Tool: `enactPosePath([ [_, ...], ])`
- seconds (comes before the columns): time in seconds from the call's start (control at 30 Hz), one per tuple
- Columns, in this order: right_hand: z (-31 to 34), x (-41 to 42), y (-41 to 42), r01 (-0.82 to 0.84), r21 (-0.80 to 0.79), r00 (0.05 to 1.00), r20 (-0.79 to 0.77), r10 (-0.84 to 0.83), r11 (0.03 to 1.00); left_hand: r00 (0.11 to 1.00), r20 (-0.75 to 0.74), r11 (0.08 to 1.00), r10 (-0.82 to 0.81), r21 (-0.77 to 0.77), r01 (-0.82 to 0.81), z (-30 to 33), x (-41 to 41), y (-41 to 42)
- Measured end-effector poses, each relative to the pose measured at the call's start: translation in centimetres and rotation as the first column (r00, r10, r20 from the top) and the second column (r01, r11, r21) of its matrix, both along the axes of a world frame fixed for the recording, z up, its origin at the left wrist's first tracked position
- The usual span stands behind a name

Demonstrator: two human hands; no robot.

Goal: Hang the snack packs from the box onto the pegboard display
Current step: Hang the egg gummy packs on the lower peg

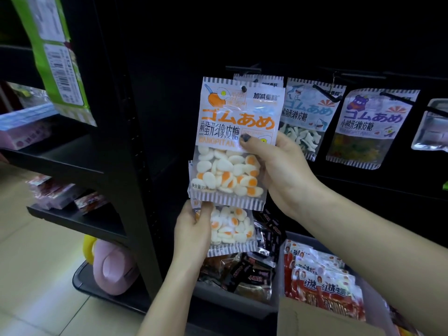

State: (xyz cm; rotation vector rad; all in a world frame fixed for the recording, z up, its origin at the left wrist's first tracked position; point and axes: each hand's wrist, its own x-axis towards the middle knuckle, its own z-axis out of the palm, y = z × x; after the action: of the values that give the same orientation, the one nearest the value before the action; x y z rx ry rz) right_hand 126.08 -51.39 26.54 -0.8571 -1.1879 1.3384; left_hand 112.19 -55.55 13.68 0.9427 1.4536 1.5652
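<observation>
My right hand [276,166] pinches a fried-egg gummy pack [232,141] by its right edge, thumb on the front. The pack's top hole sits on a black peg tip [244,88] of the dark pegboard [363,44]. Another white pack [258,80] hangs behind it on the same peg. Below, my left hand [194,229] grips a second fried-egg gummy pack [232,226], its top hidden behind the upper pack. A cardboard box [315,318] shows at the bottom right.
Shark gummy packs [308,117], a bear gummy pack [368,127] and a clear pack [434,127] hang on pegs to the right. Grey bins hold dark snack packs [252,275] and red packs [322,280]. Black shelves [72,166] stand left, with a green bag [58,57] hanging.
</observation>
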Motion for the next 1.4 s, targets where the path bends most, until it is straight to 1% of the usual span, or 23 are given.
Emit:
enactPosePath([
  [0.17, -0.4, 0.1, 2.0, 0.021, -0.041, 0.999, 0.033, -0.02, 0.999, 0.999, -0.033, 1.0, 0.015, 0.004, -0.015, -0.5, -0.5, 0.2],
  [0.3, -0.7, 0.1, 5.7, 0.096, -0.038, 0.993, 0.071, -0.094, 0.995, 0.995, -0.1, 0.998, 0.027, -0.051, -0.032, -1.0, -0.9, 0.3],
  [0.4, -0.5, 0.4, 9.4, 0.145, 0.003, 0.978, 0.154, -0.143, 0.989, 0.985, -0.174, 0.997, 0.01, -0.075, -0.024, -1.4, -1.1, 0.4],
  [0.6, 0.1, 1.2, 15.0, 0.202, 0.02, 0.919, 0.342, -0.197, 0.979, 0.986, -0.168, 0.998, -0.008, -0.059, -0.002, -1.6, -1.5, 0.9],
  [0.67, 0.5, 1.1, 16.0, 0.245, 0.06, 0.853, 0.461, -0.245, 0.968, 0.989, -0.151, 0.999, 0.002, -0.052, -0.01, -1.6, -1.6, 1.0],
  [0.73, 0.6, 1.0, 16.3, 0.296, 0.069, 0.741, 0.613, -0.275, 0.953, 0.989, -0.148, 0.999, 0.001, -0.034, -0.006, -1.4, -1.6, 1.1],
  [0.77, 0.6, 1.1, 16.2, 0.312, 0.042, 0.69, 0.677, -0.256, 0.949, 0.989, -0.145, 1.0, -0.003, -0.021, 0.0, -1.3, -1.5, 1.1],
  [0.9, -0.8, 1.8, 14.8, 0.302, -0.09, 0.613, 0.781, -0.121, 0.949, 0.994, -0.108, 0.999, 0.002, 0.052, 0.003, -0.8, -1.1, 1.0],
  [0.97, -2.0, 2.5, 13.5, 0.353, -0.055, 0.533, 0.832, -0.153, 0.934, 0.995, -0.093, 0.996, 0.021, 0.089, -0.013, -0.5, -0.9, 0.9],
  [1.0, -2.6, 2.8, 12.2, 0.363, -0.035, 0.514, 0.841, -0.169, 0.931, 0.996, -0.089, 0.994, 0.029, 0.109, -0.019, -0.3, -0.8, 0.9],
  [1.03, -3.2, 3.2, 11.1, 0.342, -0.035, 0.534, 0.829, -0.164, 0.939, 0.995, -0.09, 0.992, 0.037, 0.124, -0.026, -0.1, -0.6, 0.8],
  [1.07, -3.6, 3.4, 9.5, 0.303, -0.078, 0.613, 0.779, -0.131, 0.95, 0.995, -0.094, 0.99, 0.037, 0.139, -0.024, 0.1, -0.5, 0.7],
  [1.1, -3.8, 3.5, 7.9, 0.244, -0.166, 0.72, 0.692, -0.064, 0.955, 0.995, -0.097, 0.988, 0.034, 0.154, -0.019, 0.3, -0.3, 0.6],
  [1.13, -4.0, 3.5, 6.2, 0.152, -0.255, 0.809, 0.587, 0.028, 0.955, 0.996, -0.091, 0.986, 0.027, 0.168, -0.011, 0.5, -0.1, 0.5],
  [1.17, -4.0, 3.4, 4.6, 0.037, -0.328, 0.863, 0.487, 0.135, 0.944, 0.997, -0.077, 0.984, 0.018, 0.178, -0.004, 0.7, 0.1, 0.4],
  [1.2, -4.1, 3.3, 3.1, -0.065, -0.359, 0.876, 0.427, 0.226, 0.931, 0.998, -0.066, 0.983, 0.012, 0.186, 0.0, 1.0, 0.4, 0.3],
  [1.23, -4.1, 3.2, 1.7, -0.151, -0.357, 0.87, 0.395, 0.296, 0.922, 0.998, -0.064, 0.981, 0.012, 0.196, 0.001, 1.2, 0.5, 0.4],
  [1.27, -4.2, 3.1, 0.6, -0.21, -0.326, 0.862, 0.384, 0.332, 0.922, 0.998, -0.067, 0.978, 0.012, 0.207, 0.002, 1.6, 0.7, 0.5],
  [1.3, -4.2, 3.0, -0.3, -0.242, -0.28, 0.869, 0.363, 0.336, 0.929, 0.997, -0.071, 0.975, 0.016, 0.223, 0.0, 1.9, 0.9, 0.5],
  [1.33, -4.1, 2.9, -0.8, -0.237, -0.231, 0.888, 0.342, 0.307, 0.944, 0.997, -0.072, 0.97, 0.015, 0.242, 0.003, 2.3, 1.0, 0.5],
  [1.4, -3.8, 3.0, -1.4, -0.182, -0.147, 0.923, 0.314, 0.22, 0.972, 0.997, -0.081, 0.955, 0.007, 0.295, 0.017, 3.3, 1.4, 0.3],
])
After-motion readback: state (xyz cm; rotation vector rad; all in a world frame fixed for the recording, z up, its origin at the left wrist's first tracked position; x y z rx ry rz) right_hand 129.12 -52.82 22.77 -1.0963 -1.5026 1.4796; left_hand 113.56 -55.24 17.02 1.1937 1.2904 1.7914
